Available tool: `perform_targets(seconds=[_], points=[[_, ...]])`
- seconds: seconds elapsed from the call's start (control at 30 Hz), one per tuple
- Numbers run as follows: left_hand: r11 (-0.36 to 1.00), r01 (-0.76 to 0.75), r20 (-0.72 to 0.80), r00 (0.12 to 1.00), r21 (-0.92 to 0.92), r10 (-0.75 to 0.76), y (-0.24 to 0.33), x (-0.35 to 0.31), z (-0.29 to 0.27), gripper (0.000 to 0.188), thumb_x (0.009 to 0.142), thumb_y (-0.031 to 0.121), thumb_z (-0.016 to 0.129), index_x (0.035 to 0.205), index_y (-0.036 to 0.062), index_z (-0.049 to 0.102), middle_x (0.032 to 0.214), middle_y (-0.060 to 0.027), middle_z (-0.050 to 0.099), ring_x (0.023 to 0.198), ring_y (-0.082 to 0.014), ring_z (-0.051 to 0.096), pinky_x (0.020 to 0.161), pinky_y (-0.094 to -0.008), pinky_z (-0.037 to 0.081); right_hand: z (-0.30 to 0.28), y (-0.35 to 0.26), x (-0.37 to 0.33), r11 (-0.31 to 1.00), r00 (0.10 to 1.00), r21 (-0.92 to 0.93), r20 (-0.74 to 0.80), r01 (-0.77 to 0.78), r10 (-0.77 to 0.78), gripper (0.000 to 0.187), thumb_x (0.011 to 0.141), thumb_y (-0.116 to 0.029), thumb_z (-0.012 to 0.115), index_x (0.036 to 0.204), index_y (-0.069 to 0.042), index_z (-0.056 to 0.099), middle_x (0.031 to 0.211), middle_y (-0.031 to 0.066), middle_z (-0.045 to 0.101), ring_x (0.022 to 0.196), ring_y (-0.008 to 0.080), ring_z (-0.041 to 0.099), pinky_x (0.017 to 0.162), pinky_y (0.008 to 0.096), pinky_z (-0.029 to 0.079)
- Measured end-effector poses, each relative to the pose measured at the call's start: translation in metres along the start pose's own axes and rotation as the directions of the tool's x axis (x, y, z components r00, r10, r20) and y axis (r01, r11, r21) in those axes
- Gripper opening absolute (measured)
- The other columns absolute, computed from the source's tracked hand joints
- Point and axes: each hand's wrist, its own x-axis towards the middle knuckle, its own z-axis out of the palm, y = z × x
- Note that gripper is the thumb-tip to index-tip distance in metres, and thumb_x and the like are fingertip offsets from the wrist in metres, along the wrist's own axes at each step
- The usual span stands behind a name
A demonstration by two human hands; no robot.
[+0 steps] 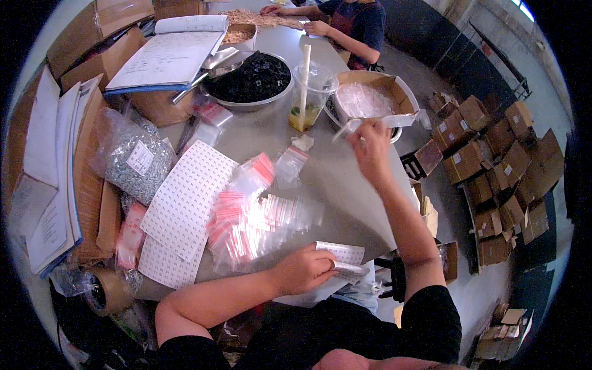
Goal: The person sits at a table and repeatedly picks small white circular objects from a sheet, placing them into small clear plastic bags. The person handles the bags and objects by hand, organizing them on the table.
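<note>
At the front edge of the table my left hand [305,269] is closed on a sheet of small printed labels [343,251]. A whitish, shiny flat piece [350,269] juts from the same fingers; its kind is unclear. My right hand [372,151] reaches to the far right, its fingers pinched on a small clear plastic bag [347,129], partly smeared by motion. Just beyond it stands an open cardboard box [404,98] holding many clear bags [367,100]. Between my arms lies a spread pile of clear zip bags with red edges [237,225].
Left of the pile lie label sheets [188,197] and a bag of metal screws [137,157]. Farther back are a bowl of black parts [253,80], a plastic cup with a straw [305,102] and a clipboard [166,58]. Another person [354,28] works at the far end. Cartons [487,154] stack at right.
</note>
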Motion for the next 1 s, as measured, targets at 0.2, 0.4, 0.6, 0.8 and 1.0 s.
perform_targets(seconds=[0.2, 0.4, 0.6, 0.8, 1.0], points=[[0.999, 0.043, 0.005, 0.999, 0.009, -0.043, 0.003, 0.003, -0.004, 0.017, 0.084, 0.014, 0.067, 0.079, 0.0005, 0.058, 0.092, -0.0142, 0.062, 0.084, -0.033, 0.061, 0.08, -0.0403, 0.048, -0.006, 0.029, 0.076, 0.929, 0.978, -0.308, -0.095, -0.205, 0.184, 0.021, 0.079, -0.025, 0.072, 0.091, -0.011, 0.063, 0.116, 0.0131, 0.053, 0.112, 0.0379, 0.046, 0.092, 0.0494, 0.037], [0.967, 0.255, -0.15, 0.955, -0.025, -0.255, 0.007, 0.006, -0.009, 0.021, 0.084, 0.018, 0.07, 0.078, -0.0006, 0.061, 0.097, -0.0174, 0.066, 0.088, -0.0354, 0.063, 0.079, -0.0426, 0.05, -0.026, -0.002, 0.032, 0.996, 1.0, 0.089, 0.022, -0.005, 0.003, 0.028, 0.078, -0.011, 0.073, 0.103, -0.007, 0.06, 0.106, 0.0104, 0.057, 0.101, 0.0276, 0.054, 0.086, 0.0386, 0.044], [0.891, 0.4, -0.328, 0.829, -0.216, -0.452, 0.009, 0.013, -0.014, 0.019, 0.084, 0.012, 0.068, 0.098, 0.0003, 0.067, 0.092, -0.0183, 0.065, 0.08, -0.0345, 0.064, 0.071, -0.0391, 0.052, -0.118, -0.071, -0.089, 0.76, 0.776, 0.602, 0.591, -0.245, -0.219, 0.039, 0.075, -0.008, 0.078, 0.109, -0.004, 0.06, 0.099, 0.0106, 0.061, 0.092, 0.0235, 0.063, 0.079, 0.0342, 0.051], [0.816, 0.45, -0.233, 0.804, -0.363, -0.547, 0.017, 0.014, -0.016, 0.018, 0.085, 0.01, 0.069, 0.099, -0.0014, 0.068, 0.095, -0.0131, 0.067, 0.083, -0.0221, 0.066, 0.072, -0.0318, 0.052, -0.122, -0.071, -0.14, 0.831, 0.876, 0.505, 0.48, -0.232, -0.048, 0.041, 0.073, -0.014, 0.08, 0.11, -0.007, 0.062, 0.102, 0.0132, 0.064, 0.094, 0.0325, 0.064, 0.079, 0.0386, 0.054], [0.773, 0.432, -0.109, 0.839, -0.465, -0.534, 0.013, 0.01, -0.021, 0.016, 0.085, 0.01, 0.07, 0.094, -0.0033, 0.069, 0.098, -0.0111, 0.068, 0.085, -0.0167, 0.065, 0.073, -0.0302, 0.051, -0.124, -0.068, -0.159, 0.659, 0.827, 0.576, 0.548, -0.483, 0.126, 0.032, 0.073, -0.017, 0.082, 0.099, -0.006, 0.066, 0.086, 0.0101, 0.069, 0.078, 0.0197, 0.067, 0.07, 0.0333, 0.054]])
